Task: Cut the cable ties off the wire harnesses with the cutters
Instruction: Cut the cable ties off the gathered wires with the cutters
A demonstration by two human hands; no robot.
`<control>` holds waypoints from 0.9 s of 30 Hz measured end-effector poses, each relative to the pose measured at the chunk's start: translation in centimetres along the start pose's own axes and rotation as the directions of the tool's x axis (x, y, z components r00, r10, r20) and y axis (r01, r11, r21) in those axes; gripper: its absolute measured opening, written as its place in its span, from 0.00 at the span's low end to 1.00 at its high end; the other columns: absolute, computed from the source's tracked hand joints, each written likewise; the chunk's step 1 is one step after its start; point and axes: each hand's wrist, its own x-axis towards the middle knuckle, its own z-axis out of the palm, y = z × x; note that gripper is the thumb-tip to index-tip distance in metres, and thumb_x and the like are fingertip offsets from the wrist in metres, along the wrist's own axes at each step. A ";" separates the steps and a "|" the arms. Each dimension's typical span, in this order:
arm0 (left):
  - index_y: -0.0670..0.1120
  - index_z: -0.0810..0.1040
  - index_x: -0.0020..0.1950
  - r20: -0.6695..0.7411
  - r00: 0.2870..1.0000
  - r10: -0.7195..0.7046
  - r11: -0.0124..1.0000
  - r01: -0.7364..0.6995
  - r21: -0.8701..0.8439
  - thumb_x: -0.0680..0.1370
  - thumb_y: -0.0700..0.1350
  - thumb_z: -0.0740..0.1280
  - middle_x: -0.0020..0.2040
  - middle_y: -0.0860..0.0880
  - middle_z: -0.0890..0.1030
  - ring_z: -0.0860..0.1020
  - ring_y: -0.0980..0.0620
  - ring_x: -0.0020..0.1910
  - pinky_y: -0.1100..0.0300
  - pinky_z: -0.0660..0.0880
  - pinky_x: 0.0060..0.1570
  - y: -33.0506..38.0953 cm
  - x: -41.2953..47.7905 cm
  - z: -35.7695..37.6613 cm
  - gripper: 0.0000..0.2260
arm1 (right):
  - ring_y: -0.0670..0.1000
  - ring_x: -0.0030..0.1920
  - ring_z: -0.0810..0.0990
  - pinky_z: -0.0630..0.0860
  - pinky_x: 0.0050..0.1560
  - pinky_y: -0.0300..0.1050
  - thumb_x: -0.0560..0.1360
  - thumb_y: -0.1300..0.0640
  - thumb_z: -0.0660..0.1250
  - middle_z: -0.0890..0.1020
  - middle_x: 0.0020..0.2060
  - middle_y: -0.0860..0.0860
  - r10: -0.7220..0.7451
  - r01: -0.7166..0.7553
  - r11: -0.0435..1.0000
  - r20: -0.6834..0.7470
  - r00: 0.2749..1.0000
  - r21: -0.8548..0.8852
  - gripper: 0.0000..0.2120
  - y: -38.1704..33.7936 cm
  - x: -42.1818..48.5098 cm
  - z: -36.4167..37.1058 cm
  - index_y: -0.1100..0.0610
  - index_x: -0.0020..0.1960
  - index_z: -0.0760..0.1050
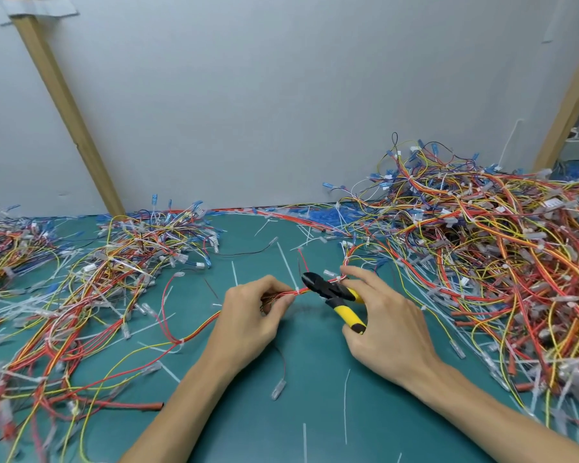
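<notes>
A person's two bare hands work over a green mat (315, 379), seen from above.

The left hand (248, 319) pinches a thin harness (283, 293) of red and orange wires between thumb and curled fingertips. The right hand (388, 322) wraps its fingers round the yellow and black handles of the cutters (331, 290). The black cutting head points toward the left fingertips and meets the harness in the short stretch between the two hands. How far the blades are parted cannot be told.

A white cable tie (297, 290) circles the harness just beyond the left fingertips, right beside the cutter tip. It looks like the one about to be snipped. A second tie (338, 279) sits on the same wires beside the right fingertips.

Loose white tie strips (286, 262) lie on the mat beyond the fingers, with more below the wrists, so a good deal of cutting seems done.

A tall heap of wires (482, 245) rises to the outside of the right hand, dotted with white ties. This appears to be the stock waiting, and it is large. A flatter pile (131, 255) spreads out past the left hand, perhaps finished pieces, though some ties show there too.

By this reading, most of the job remains.
</notes>
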 end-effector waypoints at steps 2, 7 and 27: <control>0.51 0.84 0.45 -0.014 1.000 -0.005 1.000 0.005 0.009 0.76 0.44 0.74 0.39 0.61 0.84 0.81 0.59 0.40 0.70 0.72 0.40 -0.2 0.1 -0.2 0.02 | 0.52 0.42 0.81 0.75 0.37 0.45 0.63 0.52 0.69 0.67 0.70 0.35 0.020 -0.020 1.000 -0.009 1.000 -0.024 0.23 -0.1 0.0 0.0 0.43 0.58 0.75; 0.53 0.82 0.47 -0.024 0.999 0.033 0.990 -0.029 0.137 0.76 0.47 0.74 0.42 0.59 0.83 0.78 0.58 0.42 0.66 0.69 0.47 -0.5 0.1 -0.3 0.02 | 0.58 0.51 0.76 0.72 0.50 0.52 0.60 0.54 0.74 0.74 0.61 0.53 -0.085 0.061 0.976 -0.110 0.990 -0.209 0.23 0.0 -0.1 0.3 0.52 0.55 0.77; 0.44 0.81 0.44 -0.091 0.935 0.344 0.885 -0.290 0.365 0.76 0.44 0.74 0.39 0.51 0.81 0.77 0.47 0.39 0.54 0.70 0.43 0.9 0.2 -0.3 0.04 | 0.59 0.44 0.70 0.67 0.45 0.55 0.63 0.50 0.72 0.72 0.44 0.53 -0.150 0.095 0.862 -0.071 0.986 -0.497 0.22 0.8 0.8 -0.5 0.51 0.55 0.74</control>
